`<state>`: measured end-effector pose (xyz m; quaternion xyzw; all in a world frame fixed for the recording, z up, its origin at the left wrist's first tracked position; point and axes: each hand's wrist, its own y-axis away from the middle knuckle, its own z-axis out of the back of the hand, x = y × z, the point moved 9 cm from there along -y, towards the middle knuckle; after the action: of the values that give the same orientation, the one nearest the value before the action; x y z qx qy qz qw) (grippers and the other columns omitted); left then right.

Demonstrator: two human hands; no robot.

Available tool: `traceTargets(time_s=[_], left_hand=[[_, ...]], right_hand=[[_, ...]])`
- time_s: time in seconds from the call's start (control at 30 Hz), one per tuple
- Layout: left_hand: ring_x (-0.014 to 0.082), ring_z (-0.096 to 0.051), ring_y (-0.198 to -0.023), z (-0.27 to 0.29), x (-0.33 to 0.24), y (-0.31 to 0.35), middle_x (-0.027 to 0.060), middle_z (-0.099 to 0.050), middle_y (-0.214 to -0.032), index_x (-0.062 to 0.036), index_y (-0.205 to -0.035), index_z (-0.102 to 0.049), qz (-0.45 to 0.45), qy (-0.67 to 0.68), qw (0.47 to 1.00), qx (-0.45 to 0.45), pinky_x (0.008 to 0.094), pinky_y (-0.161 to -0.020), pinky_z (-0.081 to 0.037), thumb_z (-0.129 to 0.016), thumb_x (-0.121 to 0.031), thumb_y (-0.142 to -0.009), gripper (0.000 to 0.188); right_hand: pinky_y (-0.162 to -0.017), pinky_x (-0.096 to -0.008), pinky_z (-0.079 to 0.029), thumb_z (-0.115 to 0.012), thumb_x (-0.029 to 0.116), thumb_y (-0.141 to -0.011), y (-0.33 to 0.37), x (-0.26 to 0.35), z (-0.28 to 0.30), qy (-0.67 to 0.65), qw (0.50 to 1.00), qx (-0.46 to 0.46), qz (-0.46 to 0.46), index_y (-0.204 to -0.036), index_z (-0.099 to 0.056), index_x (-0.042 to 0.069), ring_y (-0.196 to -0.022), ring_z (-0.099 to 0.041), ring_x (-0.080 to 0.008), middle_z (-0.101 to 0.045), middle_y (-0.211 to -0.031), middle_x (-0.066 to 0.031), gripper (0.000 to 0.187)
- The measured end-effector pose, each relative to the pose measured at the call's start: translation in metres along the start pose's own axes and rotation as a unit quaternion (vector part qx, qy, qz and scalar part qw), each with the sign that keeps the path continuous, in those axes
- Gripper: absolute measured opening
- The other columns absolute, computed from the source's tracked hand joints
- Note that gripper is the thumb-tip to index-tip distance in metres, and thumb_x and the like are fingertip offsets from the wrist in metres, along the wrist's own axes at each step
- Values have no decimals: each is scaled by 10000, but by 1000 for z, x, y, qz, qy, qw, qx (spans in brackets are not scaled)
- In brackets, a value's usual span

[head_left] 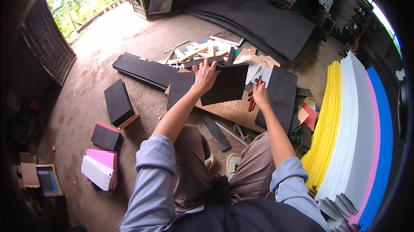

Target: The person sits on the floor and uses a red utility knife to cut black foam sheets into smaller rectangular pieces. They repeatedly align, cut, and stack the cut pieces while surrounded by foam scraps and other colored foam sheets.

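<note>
**Foam-sheet cutting on a workshop floor, seen from above**

A bare concrete floor (129,38) runs toward an open doorway with greenery beyond; large dark mats (267,20) lie spread at the far side, where another person (307,0) sits by stacked white material. The wearer sits on the floor, knees drawn up, both forearms reaching forward over a brown board (233,110) lying flat in front of them.

The left hand (205,75) lies with fingers spread on the upper left corner of a black foam sheet (226,84), pressing or gripping its edge; the sheet sits tilted above the board, just ahead of the knees. The right hand (260,96) is closed around red-handled scissors (252,101), blades pointing away, just beside the sheet's right edge. Whether the blades touch the sheet cannot be told.

Beyond the hands lies a heap of offcuts (215,51) in white, tan and blue. A second black panel (281,94) lies right of the scissors. On the far right stands a stack of yellow, white, pink and blue foam sheets (353,137). On the left lie a black block (119,102) and pink and white pieces (101,165).
</note>
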<state>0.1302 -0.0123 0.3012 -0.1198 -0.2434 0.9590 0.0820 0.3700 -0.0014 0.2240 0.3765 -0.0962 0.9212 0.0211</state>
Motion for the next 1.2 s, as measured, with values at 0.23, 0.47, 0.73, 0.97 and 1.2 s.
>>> traceTargets(time_s=[0.23, 0.47, 0.73, 0.97, 1.2], left_hand=[[256, -492, -976, -42, 15, 15, 89, -445, -1046, -114, -1070, -473, -16, -40, 999, 29, 515, -728, -348, -555, -304, -826, 320], [219, -524, -961, -40, -1, 7, 44, -571, -945, -110, -1053, -496, -88, -30, 995, 21, 481, -858, -339, -558, -317, -817, 320], [232, -578, -835, -59, -22, -9, 66, -601, -873, -71, -1019, -527, -109, 26, 993, 47, 374, -742, -436, -540, -228, -825, 249], [216, -587, -782, -59, -21, -11, 46, -597, -831, -83, -1012, -531, -116, 41, 992, 14, 369, -661, -449, -545, -182, -816, 220], [199, -588, -771, -59, -18, -10, 27, -590, -808, -105, -1022, -539, -115, 31, 993, -4, 365, -645, -445, -546, -191, -815, 224]], right_hand=[[-660, -511, -454, -372, 312, -894, 11, 21, -20, 87, 991, 83, 55, -1061, -366, -19, -736, -580, -441, -582, -715, -285, 371], [-534, -488, -479, -373, 242, -905, 19, 64, -37, 100, 983, 79, 134, -978, -345, 17, -619, -594, -409, -575, -614, -249, 238], [-491, -417, -516, -386, 216, -905, 21, 91, -61, 172, 972, 75, 143, -950, -356, -3, -593, -625, -345, -601, -605, -199, 226], [-494, -412, -517, -395, 211, -905, 21, 89, -67, 181, 971, 74, 138, -953, -360, -18, -595, -627, -342, -600, -601, -198, 237], [-505, -421, -514, -387, 203, -910, 23, 95, -64, 161, 976, 84, 122, -929, -357, -7, -607, -624, -351, -594, -598, -209, 213]])
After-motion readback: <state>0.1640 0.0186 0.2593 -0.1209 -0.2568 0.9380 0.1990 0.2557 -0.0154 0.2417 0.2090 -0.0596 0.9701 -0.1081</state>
